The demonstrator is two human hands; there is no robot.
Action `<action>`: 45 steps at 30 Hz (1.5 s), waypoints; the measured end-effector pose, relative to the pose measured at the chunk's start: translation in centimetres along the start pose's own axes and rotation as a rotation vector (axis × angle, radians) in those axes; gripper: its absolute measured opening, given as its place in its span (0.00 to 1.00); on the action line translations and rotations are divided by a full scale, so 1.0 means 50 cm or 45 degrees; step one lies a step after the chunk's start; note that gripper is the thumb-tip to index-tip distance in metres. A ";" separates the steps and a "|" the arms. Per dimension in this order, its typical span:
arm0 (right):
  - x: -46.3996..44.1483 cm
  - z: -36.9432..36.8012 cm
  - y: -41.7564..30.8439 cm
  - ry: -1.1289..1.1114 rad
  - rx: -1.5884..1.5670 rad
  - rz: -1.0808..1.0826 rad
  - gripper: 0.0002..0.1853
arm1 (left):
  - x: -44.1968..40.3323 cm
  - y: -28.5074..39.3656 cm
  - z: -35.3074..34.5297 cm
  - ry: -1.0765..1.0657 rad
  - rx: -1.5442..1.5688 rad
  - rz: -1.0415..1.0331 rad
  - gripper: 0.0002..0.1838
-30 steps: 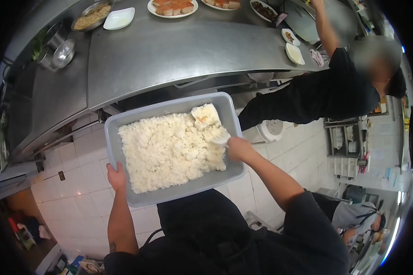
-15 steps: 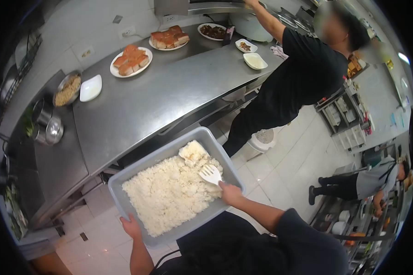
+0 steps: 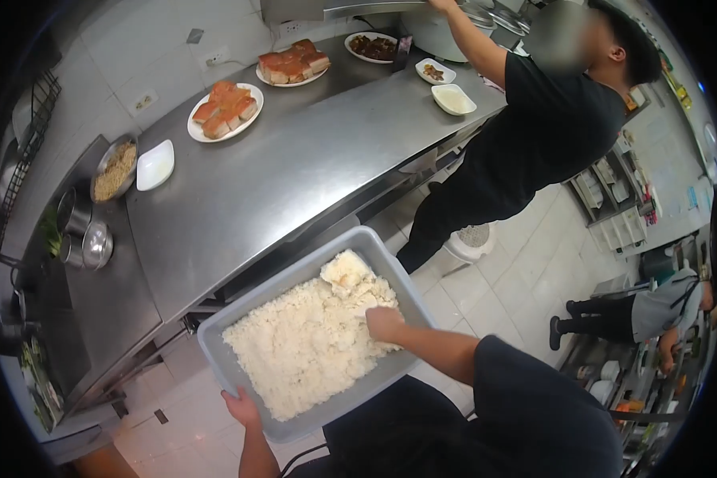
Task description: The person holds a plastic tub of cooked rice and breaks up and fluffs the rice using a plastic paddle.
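A grey plastic tub (image 3: 408,296) is held in front of my body, filled with cooked white rice (image 3: 295,342). At its near left corner my left hand (image 3: 241,408) grips the rim. My right hand (image 3: 385,324) is closed low over the rice near the tub's right side. It holds a white slotted rice paddle, whose head is now mostly hidden in the rice or behind my hand. A pale clump of rice (image 3: 347,272) rises in the far right corner of the tub.
A steel counter (image 3: 239,199) runs beyond the tub, bearing plates of browned meat slabs (image 3: 226,110), a bowl of tan crumbs (image 3: 115,170) and white dishes (image 3: 155,165). A co-worker in black (image 3: 526,151) stands close at right; another person (image 3: 661,311) is farther off.
My right hand has pushed the rice paddle down into the rice, so its head no longer shows plainly. The tub sits slightly farther right and lower in view.
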State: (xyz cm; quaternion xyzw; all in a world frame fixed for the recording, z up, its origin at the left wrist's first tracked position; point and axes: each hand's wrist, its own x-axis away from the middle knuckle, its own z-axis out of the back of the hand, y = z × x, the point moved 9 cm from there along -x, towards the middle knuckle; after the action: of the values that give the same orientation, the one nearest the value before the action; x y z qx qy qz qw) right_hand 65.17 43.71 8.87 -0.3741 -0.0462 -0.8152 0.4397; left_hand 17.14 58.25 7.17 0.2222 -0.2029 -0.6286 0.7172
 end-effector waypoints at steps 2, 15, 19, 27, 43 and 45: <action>0.053 -0.083 0.042 0.123 -0.069 -0.083 0.21 | -0.001 -0.001 0.000 -0.068 0.037 0.095 0.22; -0.029 0.157 0.020 -0.194 0.274 0.023 0.13 | -0.014 -0.014 -0.016 -0.151 -0.011 0.130 0.22; -0.053 0.084 -0.042 -0.118 0.236 -0.008 0.12 | -0.003 -0.018 -0.007 -0.141 0.042 0.147 0.22; 0.120 0.116 0.049 -0.283 0.195 -0.015 0.17 | -0.003 0.004 -0.010 -0.136 0.234 0.111 0.20; 0.124 -0.094 0.075 0.204 -0.130 -0.156 0.15 | -0.012 -0.007 -0.015 -0.101 -0.041 0.175 0.23; 0.129 -0.043 0.071 0.093 -0.030 -0.046 0.15 | -0.008 -0.016 -0.015 -0.116 0.097 0.077 0.25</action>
State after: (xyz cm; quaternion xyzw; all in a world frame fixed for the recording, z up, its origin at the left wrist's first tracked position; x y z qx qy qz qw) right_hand 64.46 36.28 10.64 -0.3483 -0.0270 -0.8367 0.4218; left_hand 16.87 58.61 6.08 0.2142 -0.2658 -0.6078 0.7170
